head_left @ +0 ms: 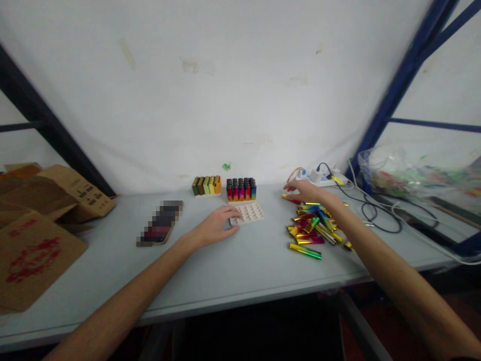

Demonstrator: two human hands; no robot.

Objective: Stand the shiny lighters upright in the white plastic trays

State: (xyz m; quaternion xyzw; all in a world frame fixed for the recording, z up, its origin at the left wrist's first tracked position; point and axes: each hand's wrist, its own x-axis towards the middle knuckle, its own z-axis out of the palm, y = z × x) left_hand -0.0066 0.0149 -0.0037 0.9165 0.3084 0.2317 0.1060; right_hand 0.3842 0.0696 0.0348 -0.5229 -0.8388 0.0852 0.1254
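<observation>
White moulded tray, with rows of round hollows showing, lies flat on the grey tabletop. The left hand touches this tray's left end, thumb and fingers of its grip apart. Directly behind the white tray, a block of black-topped lighters stands upright in close rows, red, purple, orange and blue. Behind and to the left of the white tray, a pale holder carries upright green, brown and yellow cases. Well to its right, the right hand reaches over a red tube; whether that grip is closed on it, I cannot tell. Shiny multicoloured tubes lie heaped to the right of the white tray. Far left of it are brown paper bags, contents hidden; far right, a clear plastic bag shows blurred colourful contents.
</observation>
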